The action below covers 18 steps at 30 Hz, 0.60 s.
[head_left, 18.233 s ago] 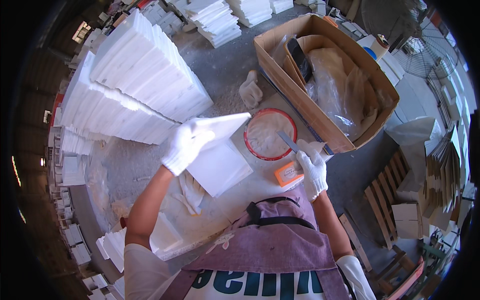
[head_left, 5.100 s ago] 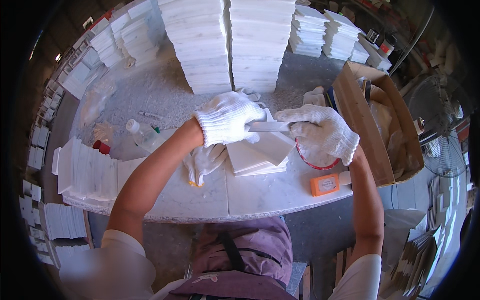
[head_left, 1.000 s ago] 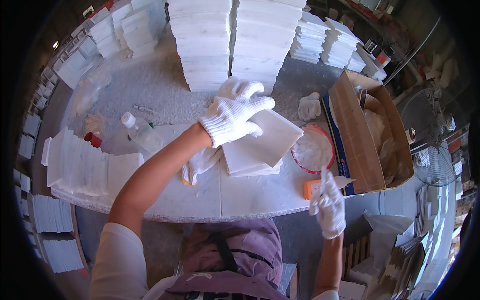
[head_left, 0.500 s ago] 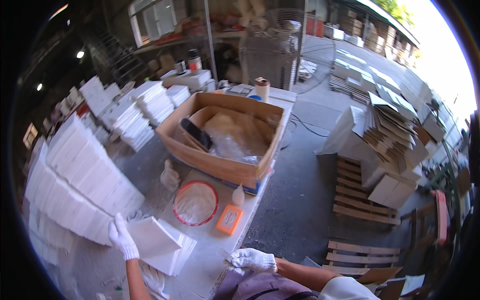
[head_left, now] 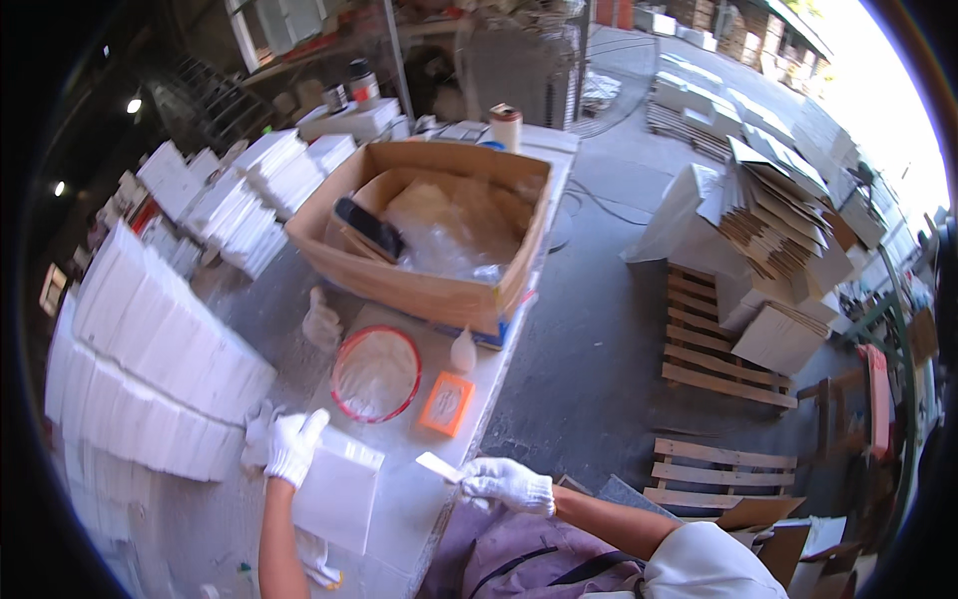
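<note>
My left hand (head_left: 295,445), in a white knitted glove, is at the upper left corner of a white flat tile (head_left: 337,493); its fingers close over the edge and are partly hidden. The tile lies on the table near its front. My right hand (head_left: 507,486), gloved too, is closed round a thin pale flat blade like a scraper (head_left: 439,466), which points left toward the tile. Beyond the hands sit a red-rimmed round tub (head_left: 416,384) with whitish contents, an orange box (head_left: 446,404) and a small squeeze bottle (head_left: 463,352).
Tall stacks of white tiles (head_left: 170,359) line the left side. A large cardboard box (head_left: 399,293) holding plastic film and a black object (head_left: 367,230) stands at the back. Loose gloves (head_left: 321,321) lie on the table. Wooden pallets (head_left: 689,339) and cardboard sheets (head_left: 773,220) are at the right.
The tilted top tile now lies flat. My left hand has shifted right and upward along it. The blade in my right hand has turned and shows clearly. The view has shifted slightly.
</note>
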Tool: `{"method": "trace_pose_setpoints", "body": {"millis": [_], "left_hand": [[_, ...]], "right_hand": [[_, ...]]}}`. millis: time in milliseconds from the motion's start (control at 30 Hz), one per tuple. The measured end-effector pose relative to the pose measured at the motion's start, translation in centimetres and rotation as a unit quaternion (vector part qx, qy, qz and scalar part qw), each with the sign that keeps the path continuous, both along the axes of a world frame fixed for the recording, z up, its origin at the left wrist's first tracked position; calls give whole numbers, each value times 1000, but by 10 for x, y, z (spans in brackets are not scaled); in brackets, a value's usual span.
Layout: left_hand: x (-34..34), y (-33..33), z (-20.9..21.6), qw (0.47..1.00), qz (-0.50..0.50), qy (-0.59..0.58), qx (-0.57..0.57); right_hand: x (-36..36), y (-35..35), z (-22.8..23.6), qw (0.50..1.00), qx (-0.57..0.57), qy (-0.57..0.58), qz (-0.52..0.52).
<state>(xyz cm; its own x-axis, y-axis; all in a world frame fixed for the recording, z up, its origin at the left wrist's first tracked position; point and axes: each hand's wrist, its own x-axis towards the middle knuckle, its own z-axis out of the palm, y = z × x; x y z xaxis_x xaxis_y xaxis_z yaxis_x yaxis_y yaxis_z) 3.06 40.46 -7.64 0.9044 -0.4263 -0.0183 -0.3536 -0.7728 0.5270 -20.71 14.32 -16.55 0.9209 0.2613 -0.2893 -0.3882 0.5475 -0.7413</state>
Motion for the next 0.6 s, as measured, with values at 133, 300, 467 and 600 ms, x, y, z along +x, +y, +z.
{"method": "trace_pose_setpoints", "body": {"millis": [133, 300, 467, 600], "left_hand": [[-8, -20, 0, 997, -14, -2, 70], [-5, -14, -27, 993, -12, -88, 78], [-11, -9, -34, 983, -9, -131, 131], [-7, -17, -35, 981, -19, -143, 133]], "right_hand": [[7, -10, 19, 997, -71, 19, -19], [32, -9, 53, 987, -152, -9, -52], [84, 12, 69, 927, -349, -129, 40], [122, 22, 81, 839, -474, -227, 145]]}}
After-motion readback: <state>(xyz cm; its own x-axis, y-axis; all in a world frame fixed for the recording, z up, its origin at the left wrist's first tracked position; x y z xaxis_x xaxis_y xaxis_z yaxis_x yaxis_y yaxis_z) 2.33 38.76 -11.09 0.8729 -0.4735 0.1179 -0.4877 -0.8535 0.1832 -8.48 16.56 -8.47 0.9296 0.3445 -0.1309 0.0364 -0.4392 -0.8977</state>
